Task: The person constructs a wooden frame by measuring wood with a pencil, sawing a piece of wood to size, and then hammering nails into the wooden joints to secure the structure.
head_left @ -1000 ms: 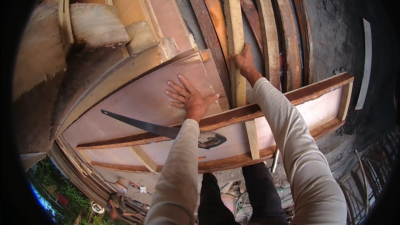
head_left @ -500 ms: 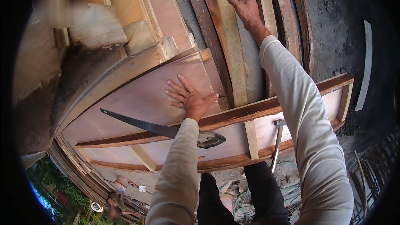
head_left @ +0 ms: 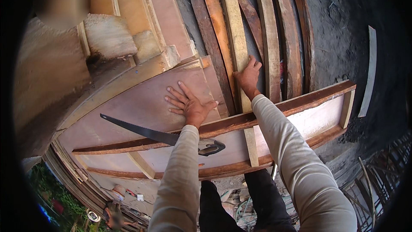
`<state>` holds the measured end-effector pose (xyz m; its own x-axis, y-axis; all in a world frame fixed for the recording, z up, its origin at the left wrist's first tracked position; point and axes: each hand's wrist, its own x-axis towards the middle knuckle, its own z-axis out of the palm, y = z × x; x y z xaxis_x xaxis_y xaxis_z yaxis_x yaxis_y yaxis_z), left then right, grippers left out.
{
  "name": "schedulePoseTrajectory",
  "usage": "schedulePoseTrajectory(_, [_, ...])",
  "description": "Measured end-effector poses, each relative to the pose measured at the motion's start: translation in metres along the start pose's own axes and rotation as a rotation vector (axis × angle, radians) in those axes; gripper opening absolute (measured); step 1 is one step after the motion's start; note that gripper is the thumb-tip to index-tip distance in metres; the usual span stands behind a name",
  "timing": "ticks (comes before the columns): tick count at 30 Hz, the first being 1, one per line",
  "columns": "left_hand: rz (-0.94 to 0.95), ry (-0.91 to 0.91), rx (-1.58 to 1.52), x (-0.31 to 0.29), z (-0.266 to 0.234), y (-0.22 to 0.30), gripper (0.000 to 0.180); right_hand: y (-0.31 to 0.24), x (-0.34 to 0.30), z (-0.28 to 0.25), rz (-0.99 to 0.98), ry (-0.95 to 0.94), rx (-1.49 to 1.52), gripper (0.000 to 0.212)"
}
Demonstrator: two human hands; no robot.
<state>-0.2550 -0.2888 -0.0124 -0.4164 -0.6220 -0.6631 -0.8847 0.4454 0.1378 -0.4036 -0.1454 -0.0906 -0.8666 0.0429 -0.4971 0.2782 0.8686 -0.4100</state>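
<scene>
The left hand (head_left: pixel 193 109) presses fingers splayed, grasping nothing, on the flat pinkish plywood sheet (head_left: pixel 143 99), apparently for support, a dark-bladed handsaw (head_left: pixel 141 129) nearer than those fingertips, while the right hand (head_left: pixel 248 77) clasps a long, pale timber beam (head_left: pixel 234 21) extending beyond its fingers.

Your left hand (head_left: pixel 195 111) lies flat, with the fingers spread, on a thin pinkish plywood sheet (head_left: pixel 141 103). Your right hand (head_left: pixel 247 77), with the fingers bent, touches a long pale-yellow wooden beam (head_left: pixel 231 17); whether it grips firmly, I cannot tell. A handsaw with dark blade (head_left: pixel 141 128) rests across a long reddish-brown wooden frame (head_left: pixel 317 98), partly covered by your left forearm. A narrow grey strip (head_left: pixel 368 73) lies well apart, at right.
</scene>
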Motion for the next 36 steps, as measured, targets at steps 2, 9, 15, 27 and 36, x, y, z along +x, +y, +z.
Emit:
schedulePoseTrajectory(2, [0.015, 0.03, 0.003, 0.001, 0.0, -0.005, 0.161, 0.01, 0.005, 0.005, -0.036, -0.013, 0.073, 0.082])
schedulePoseTrajectory(9, [0.024, 0.02, -0.022, 0.001, 0.002, -0.008, 0.16, 0.027, 0.021, -0.007, -0.17, -0.104, 0.454, 0.061])
schedulePoseTrajectory(15, [0.031, 0.003, -0.041, 0.001, -0.002, -0.006, 0.159, 0.029, 0.027, -0.009, 0.072, -0.442, 0.767, 0.066])
schedulePoseTrajectory(27, [0.007, 0.002, -0.01, -0.003, -0.006, -0.004, 0.161, 0.014, 0.03, -0.033, 0.108, -0.714, 0.914, 0.082])
schedulePoseTrajectory(36, [0.022, 0.041, -0.031, 0.001, -0.008, -0.002, 0.161, 0.003, 0.017, -0.041, -0.027, -0.601, 0.837, 0.053])
